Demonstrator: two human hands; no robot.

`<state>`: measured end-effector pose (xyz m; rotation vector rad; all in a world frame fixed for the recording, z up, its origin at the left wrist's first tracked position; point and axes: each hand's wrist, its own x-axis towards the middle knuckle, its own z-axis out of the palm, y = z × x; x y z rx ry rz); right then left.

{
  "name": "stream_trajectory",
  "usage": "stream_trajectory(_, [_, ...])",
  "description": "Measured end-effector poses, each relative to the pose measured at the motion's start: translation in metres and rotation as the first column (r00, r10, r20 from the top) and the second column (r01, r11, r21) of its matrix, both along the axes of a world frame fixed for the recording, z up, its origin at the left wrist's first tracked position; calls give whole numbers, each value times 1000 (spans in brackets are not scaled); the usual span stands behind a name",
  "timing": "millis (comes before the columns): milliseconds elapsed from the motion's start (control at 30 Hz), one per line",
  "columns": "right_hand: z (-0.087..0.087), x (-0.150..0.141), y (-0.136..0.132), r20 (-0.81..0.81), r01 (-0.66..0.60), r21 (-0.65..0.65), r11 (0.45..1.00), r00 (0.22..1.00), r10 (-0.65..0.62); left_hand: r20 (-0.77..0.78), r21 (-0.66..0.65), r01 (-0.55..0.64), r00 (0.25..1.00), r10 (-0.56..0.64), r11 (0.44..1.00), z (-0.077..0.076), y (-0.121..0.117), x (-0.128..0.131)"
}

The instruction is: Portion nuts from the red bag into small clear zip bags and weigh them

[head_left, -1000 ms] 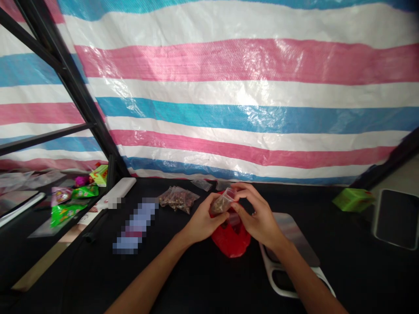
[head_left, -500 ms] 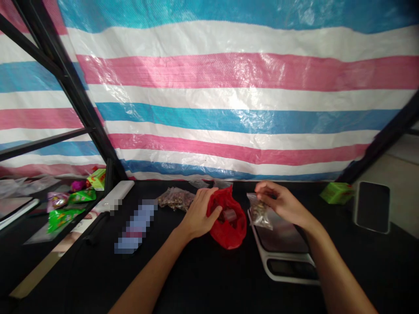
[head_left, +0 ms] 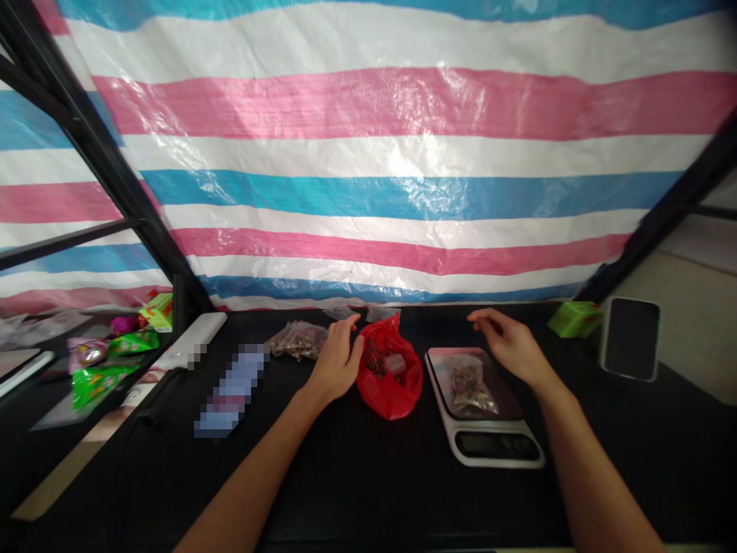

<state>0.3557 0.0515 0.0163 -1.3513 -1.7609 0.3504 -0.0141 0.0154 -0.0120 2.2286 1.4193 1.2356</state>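
Observation:
A small clear bag of brown bits (head_left: 472, 386) lies on the platform of a white kitchen scale (head_left: 515, 445). My right hand (head_left: 510, 345) hovers just above and behind the scale, fingers loosely spread, holding nothing. My left hand (head_left: 337, 361) rests against the left side of a red plastic bag (head_left: 390, 369) that holds more brown bits and a small clear container. Its fingers are relaxed on the bag's edge. Filled clear bags (head_left: 296, 339) lie just left of that hand.
A striped tarp (head_left: 380, 153) hangs behind the black table (head_left: 368, 491). A green box (head_left: 574, 318) and a dark phone (head_left: 630, 338) sit at the right. Colourful snack packets (head_left: 104, 361) lie beyond a black frame post (head_left: 115, 184) on the left.
My right hand carried the small clear bag rightwards from above the red bag, laid it on the scale and let go. My left hand stayed at the red bag.

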Motion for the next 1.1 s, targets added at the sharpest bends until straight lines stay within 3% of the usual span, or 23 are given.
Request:
stream_trajectory(233, [-7, 4, -3, -39, 162, 104, 981, 987, -158, 12, -47, 1, 1000, 0, 999, -12, 6, -4])
stream_trajectory(500, [-12, -1, -4, -60, 195, 115, 974, 980, -189, 4, -108, 91, 996, -91, 990, -5, 1, 1])
stream_trajectory(633, [-10, -8, -8, -74, 215, 155, 964, 976, -206, -9, -187, 10, 1000, -11, 982, 3, -2, -1])
stream_trajectory(800, [5, -16, -12, -111, 262, 256, 930, 964, -241, 38, -183, -98, 994, 107, 978, 12, -3, -9])
stream_trajectory(933, [24, -22, -47, -121, 311, 277, 909, 950, -288, 50, -136, -161, 984, 169, 978, 12, -3, -9])
stream_trajectory(1000, [30, -32, -79, 59, 265, 234, 935, 957, -285, 52, -122, -168, 983, 175, 978, 11, -3, -8])
stream_trajectory(1100, [29, -58, -122, 295, 359, 172, 917, 869, -396, 48, -118, -161, 985, 168, 980, 9, -3, -5])
